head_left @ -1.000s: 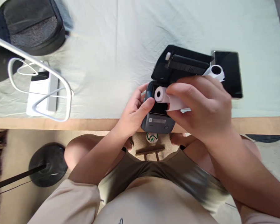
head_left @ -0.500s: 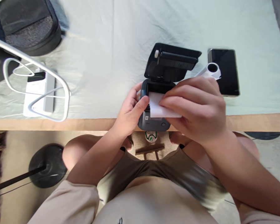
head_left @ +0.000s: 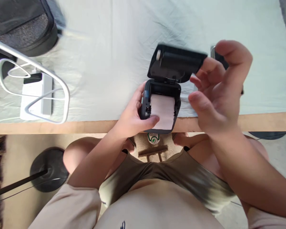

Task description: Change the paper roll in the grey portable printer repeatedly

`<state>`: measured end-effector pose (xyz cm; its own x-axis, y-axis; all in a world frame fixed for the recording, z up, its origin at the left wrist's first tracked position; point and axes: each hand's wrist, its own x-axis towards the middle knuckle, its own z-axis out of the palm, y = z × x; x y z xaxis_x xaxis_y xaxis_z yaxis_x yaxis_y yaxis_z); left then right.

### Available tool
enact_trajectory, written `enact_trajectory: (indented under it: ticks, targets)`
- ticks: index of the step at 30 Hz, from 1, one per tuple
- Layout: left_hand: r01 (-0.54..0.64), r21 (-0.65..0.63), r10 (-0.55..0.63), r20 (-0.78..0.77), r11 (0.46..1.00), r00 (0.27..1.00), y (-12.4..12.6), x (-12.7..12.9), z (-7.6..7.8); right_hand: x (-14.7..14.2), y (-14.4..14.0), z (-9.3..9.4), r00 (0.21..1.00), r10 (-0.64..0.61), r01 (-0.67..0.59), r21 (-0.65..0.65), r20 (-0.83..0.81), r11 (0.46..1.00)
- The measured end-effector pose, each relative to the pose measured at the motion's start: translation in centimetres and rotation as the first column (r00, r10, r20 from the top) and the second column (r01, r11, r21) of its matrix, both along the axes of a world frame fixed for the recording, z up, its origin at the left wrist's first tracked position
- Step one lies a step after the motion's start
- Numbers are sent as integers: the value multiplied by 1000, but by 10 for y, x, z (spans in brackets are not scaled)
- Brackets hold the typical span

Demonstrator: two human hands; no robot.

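A small dark portable label printer (head_left: 162, 84) stands at the table's front edge with its lid (head_left: 173, 68) swung up. White paper (head_left: 163, 108) lies in its compartment and stretches over the front of the body. My left hand (head_left: 133, 116) grips the printer's left side, its thumb pressed on the paper. Off to the right, my right hand (head_left: 222, 86) is raised with its fingers apart and slightly blurred. One of its fingertips is at the lid's right edge; I cannot tell whether it touches. Behind this hand a phone (head_left: 219, 58) is mostly covered.
At left, a white power adapter (head_left: 32, 103) lies under a looped white cable and a pale bent bar (head_left: 62, 86). A black case (head_left: 26, 28) sits behind them. The table's wooden edge (head_left: 90, 127) runs in front, above my knees.
My right hand has let go of the paper and moved up and right, its fingers spreading. The paper now lies over the printer's front, and my left thumb has shifted down onto it.
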<state>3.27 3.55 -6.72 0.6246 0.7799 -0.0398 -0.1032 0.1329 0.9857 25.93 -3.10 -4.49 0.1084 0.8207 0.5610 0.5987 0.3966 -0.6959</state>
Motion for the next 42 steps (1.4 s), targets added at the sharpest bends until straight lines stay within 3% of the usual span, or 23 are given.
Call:
enact_trajectory:
  ticks: [3, 6, 10, 16, 21, 27, 31, 37, 42]
  targets:
    - [2, 10, -2, -13, 1000, 1000, 1, -3, 0, -3, -1, -5, 985, 77, -76, 9, -151, 997]
    - [37, 7, -37, 3, 999, 999, 0, -5, 0, -12, -4, -9, 996, 53, -62, -126, -75, 990]
    - [22, -60, -18, 76, 998, 997, -4, -6, -1, -19, -4, -15, 987, 160, -155, -239, 0, 958]
    - [-43, 40, 40, 73, 998, 997, -3, -5, -5, -17, 2, -14, 986, 156, -141, -182, 66, 973]
    - [-33, -30, 35, 50, 999, 998, -5, -5, 4, -18, 3, -9, 975, 161, -136, -158, 156, 978]
    - [-87, -131, 105, 144, 988, 984, -7, 6, 5, -14, -2, 1, 956, 44, -39, -21, 289, 999]
    - [-169, -143, 185, 106, 975, 977, -4, 8, 4, -12, -6, 5, 945, 136, -127, -51, 296, 991]
    - [-176, -73, 178, 17, 982, 984, -2, 6, 7, -11, -9, 5, 942, 120, -89, -109, 314, 990]
    - [-209, -26, 211, 97, 977, 973, -2, 5, 3, -9, -10, 5, 928, 163, -115, -158, 335, 981]
